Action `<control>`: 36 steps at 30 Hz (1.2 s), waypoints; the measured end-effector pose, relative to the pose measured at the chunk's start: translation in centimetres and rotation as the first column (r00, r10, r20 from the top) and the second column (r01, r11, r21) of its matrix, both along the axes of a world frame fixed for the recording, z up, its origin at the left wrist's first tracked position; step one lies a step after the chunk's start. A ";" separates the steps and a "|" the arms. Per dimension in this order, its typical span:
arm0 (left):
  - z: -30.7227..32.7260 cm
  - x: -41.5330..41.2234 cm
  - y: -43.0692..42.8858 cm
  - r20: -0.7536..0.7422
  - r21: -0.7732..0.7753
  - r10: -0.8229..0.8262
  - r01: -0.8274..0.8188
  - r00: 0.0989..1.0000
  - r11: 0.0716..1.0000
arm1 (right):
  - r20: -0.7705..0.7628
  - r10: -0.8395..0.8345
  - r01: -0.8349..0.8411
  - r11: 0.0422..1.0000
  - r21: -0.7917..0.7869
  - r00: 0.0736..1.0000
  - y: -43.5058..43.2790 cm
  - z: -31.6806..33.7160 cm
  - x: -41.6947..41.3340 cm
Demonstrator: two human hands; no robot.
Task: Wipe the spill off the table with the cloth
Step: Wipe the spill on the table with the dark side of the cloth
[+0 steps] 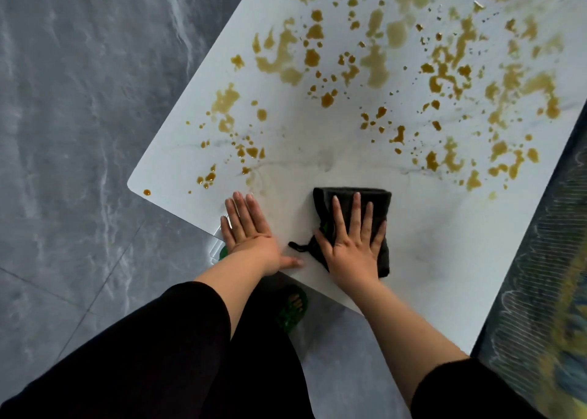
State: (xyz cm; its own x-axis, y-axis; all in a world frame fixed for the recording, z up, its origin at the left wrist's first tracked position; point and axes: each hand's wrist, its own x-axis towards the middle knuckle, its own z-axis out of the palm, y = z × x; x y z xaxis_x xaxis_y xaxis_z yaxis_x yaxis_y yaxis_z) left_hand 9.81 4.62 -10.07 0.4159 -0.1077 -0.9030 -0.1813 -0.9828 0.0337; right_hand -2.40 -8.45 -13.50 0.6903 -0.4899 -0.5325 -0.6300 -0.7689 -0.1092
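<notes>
A white marble-look table [428,244] carries a wide yellow-brown spill [374,59] in many blotches and drops across its far and left parts. A folded dark grey cloth [374,202] lies near the table's front edge. My right hand [352,244] presses flat on the cloth with fingers spread and straight. My left hand [251,234] rests flat on the bare tabletop to the left of the cloth, close to the table's edge, holding nothing. The patch of table around the cloth looks free of blotches.
Grey marbled floor tiles [70,132] lie to the left of and below the table. A patterned blue and yellow rug [546,275] runs along the table's right side. A foot in a green sandal [293,307] shows below the table's front edge.
</notes>
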 end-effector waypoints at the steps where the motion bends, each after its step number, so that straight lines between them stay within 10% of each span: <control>1: 0.0 0.0 -0.1 0.000 0.002 -0.001 0.001 1.000 1.000 | -0.022 0.016 -0.016 1.000 -0.003 1.000 -0.4 0.2 -1.1; 5: 0.2 -0.2 -0.2 0.005 -0.011 -0.003 0.003 1.000 1.000 | 0.070 0.038 -0.034 0.998 -0.054 0.997 -0.9 2.3 -1.5; 10: 0.4 -0.1 0.1 0.013 -0.021 -0.010 0.010 1.000 1.000 | 0.308 -0.352 0.300 0.932 0.203 0.884 -1.0 5.9 0.4; 13: 0.6 -0.2 0.0 0.020 -0.023 -0.013 0.014 1.000 1.000 | 0.348 -0.688 0.469 0.704 0.534 0.636 -2.5 8.9 0.4; 16: 0.5 -0.3 -0.2 0.027 0.002 -0.005 0.005 1.000 1.000 | 0.125 -0.925 0.405 0.276 0.872 0.360 -3.7 11.2 -0.3; 19: 0.3 -0.3 -0.4 0.031 0.023 0.000 -0.001 1.000 1.000 | -0.045 -0.941 0.429 0.109 0.897 0.335 -4.9 10.7 -1.1; 21: 0.3 -0.3 -0.3 0.032 0.015 0.002 -0.002 0.999 1.000 | -0.061 -0.923 0.537 0.166 0.827 0.380 -5.7 9.7 -1.7; 24: 0.4 -0.4 -0.3 0.040 0.000 -0.009 0.009 0.999 1.000 | 0.236 -0.843 0.613 0.518 0.596 0.483 -5.9 8.4 -2.4; 28: 0.5 -0.4 -0.4 0.046 0.003 -0.009 0.009 0.999 1.000 | 0.435 -0.302 0.196 0.942 0.272 0.848 -3.4 5.6 0.1; 32: 0.2 -0.4 -0.3 0.047 -0.005 -0.008 0.009 0.999 1.000 | 0.086 -0.007 0.002 0.998 0.063 0.996 -1.9 0.9 2.0; 36: 0.1 -0.4 -0.3 0.044 -0.015 -0.005 0.006 0.999 1.000 | 0.086 0.208 -0.207 0.978 -0.016 0.974 -1.0 -0.5 -0.6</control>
State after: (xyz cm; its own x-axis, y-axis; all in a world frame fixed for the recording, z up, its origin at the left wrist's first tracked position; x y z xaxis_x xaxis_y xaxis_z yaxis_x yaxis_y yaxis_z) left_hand 9.37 4.37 -9.95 0.4545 -0.1232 -0.8822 -0.1881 -0.9813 0.0402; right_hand -2.96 -9.42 -14.01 0.8207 -0.3345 -0.4631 -0.4451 -0.8827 -0.1511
